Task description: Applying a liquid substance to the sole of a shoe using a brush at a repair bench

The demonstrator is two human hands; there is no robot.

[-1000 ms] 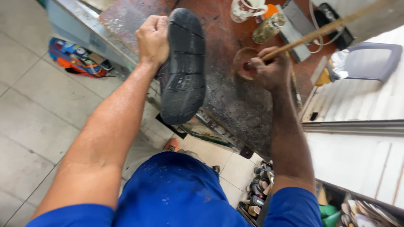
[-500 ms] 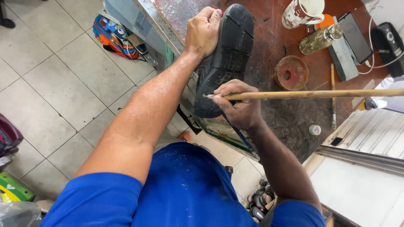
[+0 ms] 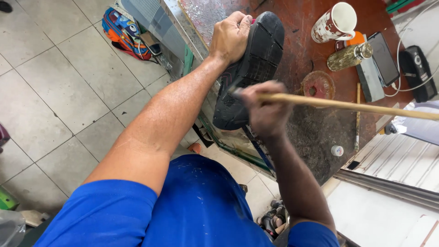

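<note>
My left hand (image 3: 231,39) grips a black shoe (image 3: 249,73), sole up, over the desk (image 3: 315,123) edge; my right hand (image 3: 263,110) clenches a long wooden stick (image 3: 356,106) against it. Beyond stand a mug (image 3: 334,23), bottle (image 3: 348,56), phone (image 3: 384,58) and round red tin (image 3: 318,85).

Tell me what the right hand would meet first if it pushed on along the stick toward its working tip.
Most likely the black shoe sole, held by the left hand. The right hand and stick point at it; depth is unclear.
</note>
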